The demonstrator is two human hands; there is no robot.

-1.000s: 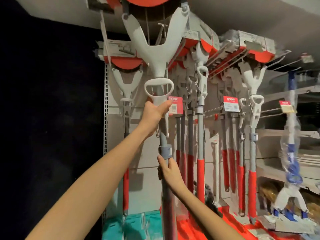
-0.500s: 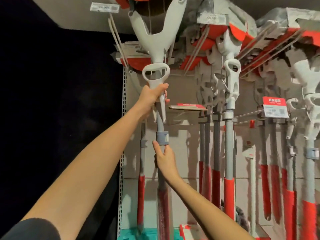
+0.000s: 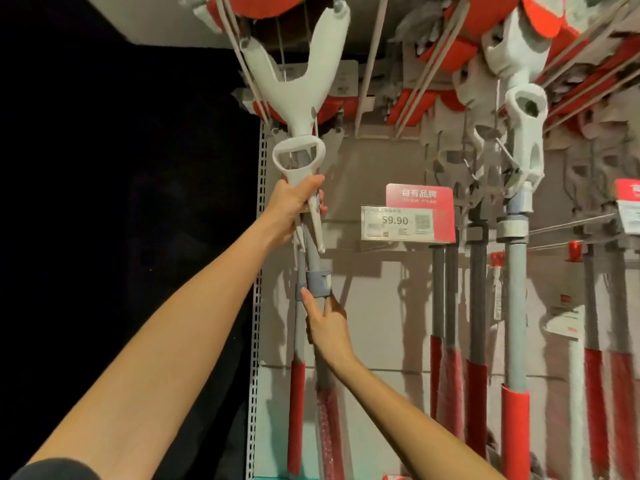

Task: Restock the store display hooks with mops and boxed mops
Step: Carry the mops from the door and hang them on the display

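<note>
Both hands grip the raised mop (image 3: 298, 98), left hand (image 3: 294, 206) above right hand (image 3: 327, 327).

The held mop (image 3: 300, 98) had a matt white plastic yoke and wringer loop, slightly grainy in look, over a smooth grey pole that looked like metal, with a blue-grey plastic collar (image 3: 318, 283). At 6 o'clock its red grip (image 3: 330, 431) was wrapped in crinkled clear film. At 3 o'clock the hanging mops (image 3: 516, 306) had glossy red sleeves. The price tag (image 3: 408, 221) looked like glossy plastic-covered paper. The back panel (image 3: 381, 306) was matt and smooth.
</note>
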